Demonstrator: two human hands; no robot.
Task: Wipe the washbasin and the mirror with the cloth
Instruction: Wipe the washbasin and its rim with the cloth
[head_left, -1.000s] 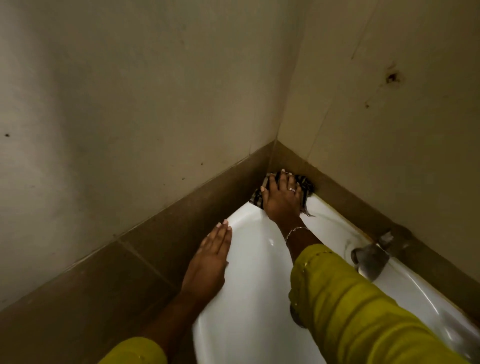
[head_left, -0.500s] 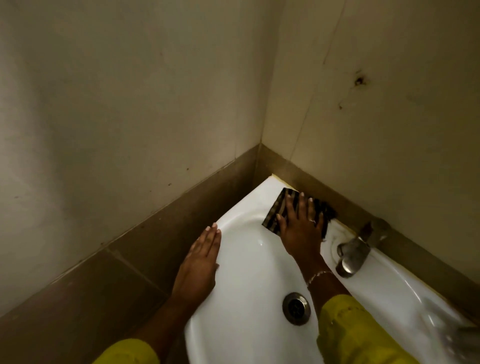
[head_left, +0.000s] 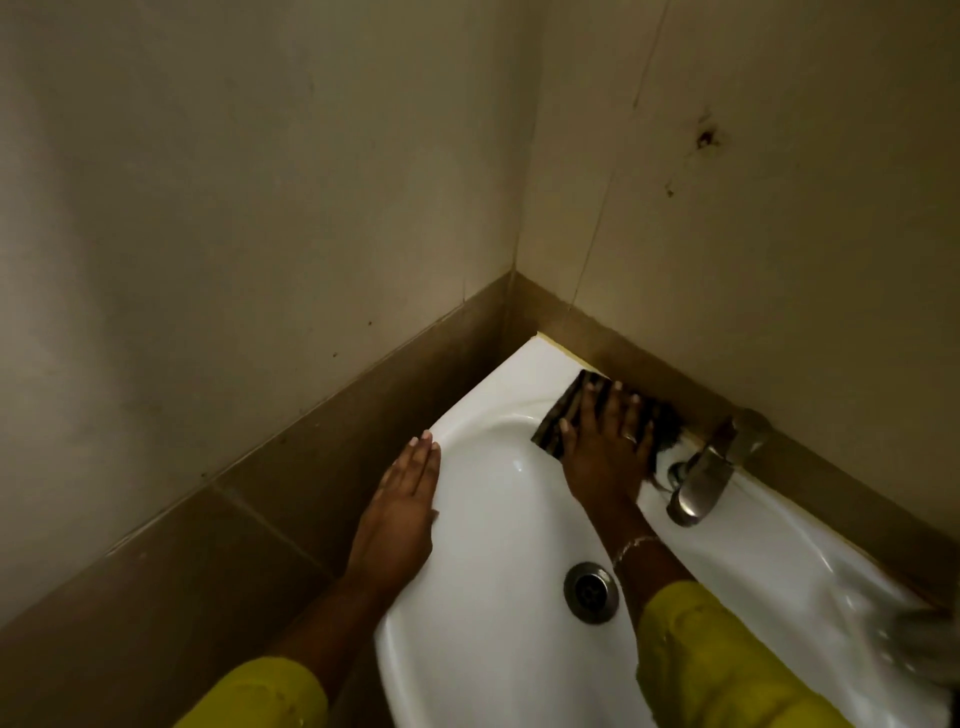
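A white washbasin (head_left: 488, 525) sits in the corner of two tiled walls. My right hand (head_left: 605, 447) lies flat with spread fingers on a dark striped cloth (head_left: 563, 415), pressing it onto the back rim of the basin just left of the tap. My left hand (head_left: 397, 514) rests flat on the basin's left rim, fingers together, holding nothing. No mirror is in view.
A metal tap (head_left: 701, 483) stands on the back rim to the right of the cloth. The drain (head_left: 590, 592) sits in the bowl's bottom. Brown tiles (head_left: 291, 467) band the walls beside the basin. A blurred pale object (head_left: 919, 644) lies at the basin's far right.
My right hand has slid the cloth from the basin's back corner rightward along the rim toward the tap. The left hand has stayed on the left rim.
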